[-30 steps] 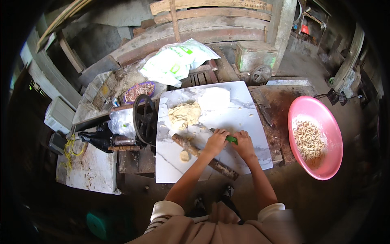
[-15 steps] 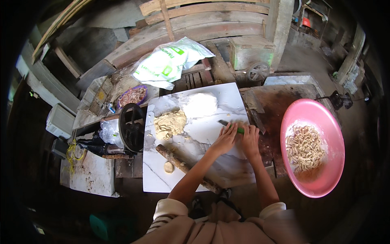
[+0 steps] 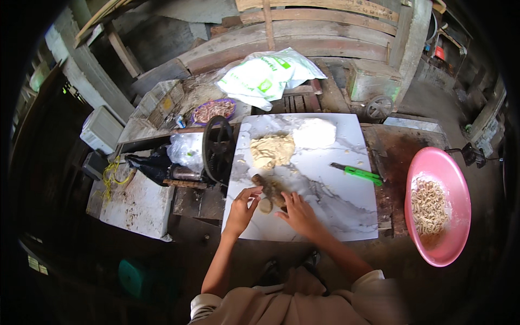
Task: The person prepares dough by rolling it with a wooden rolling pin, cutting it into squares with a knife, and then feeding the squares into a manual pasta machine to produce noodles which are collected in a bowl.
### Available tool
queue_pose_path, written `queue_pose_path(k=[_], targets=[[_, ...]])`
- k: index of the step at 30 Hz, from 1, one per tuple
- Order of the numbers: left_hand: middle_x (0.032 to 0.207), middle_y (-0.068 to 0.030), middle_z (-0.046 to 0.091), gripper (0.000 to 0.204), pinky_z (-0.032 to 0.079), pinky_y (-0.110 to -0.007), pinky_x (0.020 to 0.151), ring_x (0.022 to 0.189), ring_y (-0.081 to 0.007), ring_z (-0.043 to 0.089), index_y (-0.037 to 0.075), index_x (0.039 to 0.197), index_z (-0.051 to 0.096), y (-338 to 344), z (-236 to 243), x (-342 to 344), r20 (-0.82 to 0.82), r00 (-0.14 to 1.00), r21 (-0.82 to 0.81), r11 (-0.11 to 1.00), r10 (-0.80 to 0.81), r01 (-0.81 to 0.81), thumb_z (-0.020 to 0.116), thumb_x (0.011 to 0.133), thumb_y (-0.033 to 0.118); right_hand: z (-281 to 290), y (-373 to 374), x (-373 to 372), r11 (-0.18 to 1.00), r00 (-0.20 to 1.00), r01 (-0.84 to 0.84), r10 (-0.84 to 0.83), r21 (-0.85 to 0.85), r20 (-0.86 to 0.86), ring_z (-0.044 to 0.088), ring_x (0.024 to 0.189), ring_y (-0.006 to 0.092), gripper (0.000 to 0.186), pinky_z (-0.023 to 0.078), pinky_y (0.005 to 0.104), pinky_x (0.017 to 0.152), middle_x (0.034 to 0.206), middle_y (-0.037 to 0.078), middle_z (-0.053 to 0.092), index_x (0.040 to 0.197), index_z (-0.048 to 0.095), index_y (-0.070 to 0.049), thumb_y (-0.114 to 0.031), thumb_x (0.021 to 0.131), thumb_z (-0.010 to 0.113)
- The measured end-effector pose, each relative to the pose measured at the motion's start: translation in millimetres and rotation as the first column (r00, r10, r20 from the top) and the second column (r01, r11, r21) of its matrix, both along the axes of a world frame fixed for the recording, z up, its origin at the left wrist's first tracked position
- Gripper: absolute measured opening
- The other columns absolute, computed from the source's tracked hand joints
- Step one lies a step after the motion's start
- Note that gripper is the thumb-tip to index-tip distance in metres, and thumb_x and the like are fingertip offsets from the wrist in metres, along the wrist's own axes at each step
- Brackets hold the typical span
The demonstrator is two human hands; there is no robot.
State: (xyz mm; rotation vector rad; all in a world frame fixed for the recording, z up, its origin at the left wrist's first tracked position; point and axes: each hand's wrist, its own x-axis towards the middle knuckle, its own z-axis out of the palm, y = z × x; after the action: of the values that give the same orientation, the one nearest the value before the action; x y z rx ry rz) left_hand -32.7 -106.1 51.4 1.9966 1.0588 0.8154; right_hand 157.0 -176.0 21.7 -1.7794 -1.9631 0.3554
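Observation:
A marble-patterned board (image 3: 325, 208) lies before me. On its near left part is a brown, log-like wooden roller (image 3: 272, 190), blurred and slanting between my hands. My left hand (image 3: 242, 210) is open at its left, fingertips close to its upper end; contact is unclear. My right hand (image 3: 299, 214) is open too, its stretched fingers at the roller's lower end. A small round dough piece (image 3: 265, 206) sits between the hands. A larger pale yellow dough lump (image 3: 271, 150) lies farther up, beside white flour (image 3: 317, 132). A green-handled utility knife (image 3: 357, 173) rests at the right.
A pink basin (image 3: 465, 206) with floured dough strips stands at the right. Left of the board is a machine with a dark handwheel (image 3: 218, 149). Beyond are a purple-rimmed dish (image 3: 234, 103) of reddish pieces and white-green plastic bags (image 3: 260, 78).
Both hands have left the green knife, which now lies on the board. They have moved left to the roller, which now lies shifted between them. The whole view has swung left.

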Motion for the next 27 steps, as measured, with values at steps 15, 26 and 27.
queue_pose_path(k=[15,26,27], targets=[[0.148,-0.0203,0.027,0.068,0.018,-0.052,0.111,0.14,-0.0321,0.019,-0.009,0.135,0.033,-44,-70,-2,-0.347,0.929,0.351,0.902,-0.126,0.253,0.057,0.089,0.034,28,12,-10,0.956,0.952,0.276,-0.257,0.105,-0.166,0.059,0.089,0.046,0.05,0.051,0.0477,0.072,0.111,0.028,0.054,0.127,0.035,0.001,-0.029,0.091,0.055],[0.103,-0.0166,0.06,0.023,0.041,-0.037,0.089,0.095,-0.0284,0.055,0.002,0.108,0.06,5,-28,-58,0.344,0.919,0.051,0.973,0.192,-0.223,0.048,0.095,0.017,21,2,-23,0.984,0.974,-0.152,0.166,-0.098,0.154,0.058,0.094,0.0361,0.045,0.048,0.0437,0.08,0.114,0.014,0.049,0.124,0.053,-0.006,-0.033,0.089,0.059],[0.106,-0.0171,0.058,0.024,0.04,-0.038,0.092,0.099,-0.0298,0.052,0.002,0.111,0.059,11,-28,-56,0.264,0.953,0.147,0.971,0.147,-0.191,0.047,0.095,0.017,18,1,-24,0.979,0.973,-0.163,0.181,-0.125,0.144,0.056,0.097,0.0352,0.045,0.047,0.0433,0.083,0.113,0.013,0.05,0.124,0.052,-0.006,-0.032,0.089,0.059]])
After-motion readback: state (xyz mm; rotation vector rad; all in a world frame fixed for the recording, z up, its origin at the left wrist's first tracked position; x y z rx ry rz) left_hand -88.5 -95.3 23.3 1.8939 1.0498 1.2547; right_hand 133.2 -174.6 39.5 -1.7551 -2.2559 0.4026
